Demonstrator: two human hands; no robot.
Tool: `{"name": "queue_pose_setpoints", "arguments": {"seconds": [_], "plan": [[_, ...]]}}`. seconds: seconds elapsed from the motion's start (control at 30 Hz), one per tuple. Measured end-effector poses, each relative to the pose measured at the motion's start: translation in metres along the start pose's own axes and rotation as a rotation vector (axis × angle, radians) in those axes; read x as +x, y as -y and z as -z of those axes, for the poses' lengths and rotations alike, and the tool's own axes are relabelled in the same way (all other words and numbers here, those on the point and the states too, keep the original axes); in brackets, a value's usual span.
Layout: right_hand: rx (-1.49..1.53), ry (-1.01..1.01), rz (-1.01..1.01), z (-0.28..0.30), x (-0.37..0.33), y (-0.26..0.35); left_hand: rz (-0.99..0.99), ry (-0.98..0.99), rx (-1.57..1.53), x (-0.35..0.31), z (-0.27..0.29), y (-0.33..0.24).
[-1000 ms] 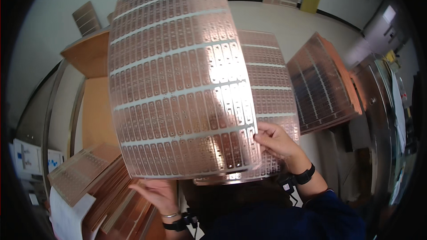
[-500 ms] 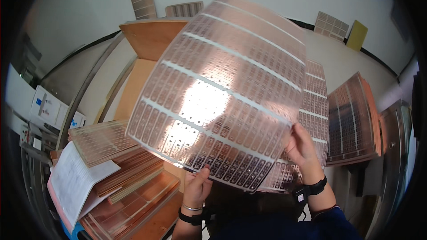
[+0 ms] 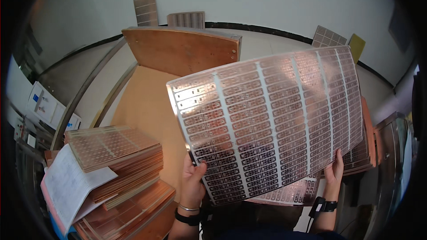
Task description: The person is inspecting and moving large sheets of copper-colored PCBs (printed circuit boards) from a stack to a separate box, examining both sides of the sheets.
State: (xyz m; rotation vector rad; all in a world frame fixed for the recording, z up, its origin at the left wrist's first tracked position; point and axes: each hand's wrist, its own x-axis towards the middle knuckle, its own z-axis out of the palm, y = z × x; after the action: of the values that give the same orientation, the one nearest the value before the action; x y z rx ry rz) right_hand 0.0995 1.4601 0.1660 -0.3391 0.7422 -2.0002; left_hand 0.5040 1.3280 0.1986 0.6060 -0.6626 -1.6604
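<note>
A large coppery circuit board panel (image 3: 291, 124), patterned with rows of small cells between pale strips, is held up at a tilt before me. My left hand (image 3: 193, 180) is closed on its lower left edge, the thumb on the front face. At the lower right edge my right hand (image 3: 334, 169) grips it too, with its fingertips at the rim and the rest partly behind the panel. Beneath the raised panel part of another patterned panel (image 3: 291, 193) shows, mostly hidden.
At left stand stacked copper boards (image 3: 138, 155) beside white papers (image 3: 82, 182). More copper boards (image 3: 167, 191) lie lower down. Beyond is a brown board surface (image 3: 147, 95) with an upright wooden end (image 3: 182, 46). Panels (image 3: 368, 138) lean at right; a yellow board (image 3: 356, 46) rests against the wall.
The held panel has turned clockwise and swung to the right, from upright to lying lengthwise across. My right hand has moved right and down with it; both hands keep their hold.
</note>
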Motion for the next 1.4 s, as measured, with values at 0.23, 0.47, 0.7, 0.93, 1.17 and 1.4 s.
{"name": "queue_pose_setpoints", "arguments": {"seconds": [0.23,0.47,0.7,0.93,1.17,1.4], "plan": [[0.013,-0.091,0.028,0.026,-0.019,-0.001,0.045,0.044,0.038,-0.001,-0.001,0.008],[0.005,-0.109,0.04,0.033,-0.02,-0.005,0.063,0.059,0.026,-0.003,0.006,0.01],[0.056,-0.114,0.008,0.033,-0.022,-0.005,0.042,0.03,0.081,-0.001,0.0,0.009],[0.05,-0.115,0.05,0.025,-0.023,0.003,0.06,0.002,0.116,0.002,-0.002,0.001],[0.101,-0.05,0.14,0.02,-0.016,0.007,0.079,0.061,0.02,0.004,0.006,-0.002],[0.248,-0.015,0.229,0.002,-0.005,0.006,0.224,0.186,-0.024,-0.008,0.011,-0.002]]}}
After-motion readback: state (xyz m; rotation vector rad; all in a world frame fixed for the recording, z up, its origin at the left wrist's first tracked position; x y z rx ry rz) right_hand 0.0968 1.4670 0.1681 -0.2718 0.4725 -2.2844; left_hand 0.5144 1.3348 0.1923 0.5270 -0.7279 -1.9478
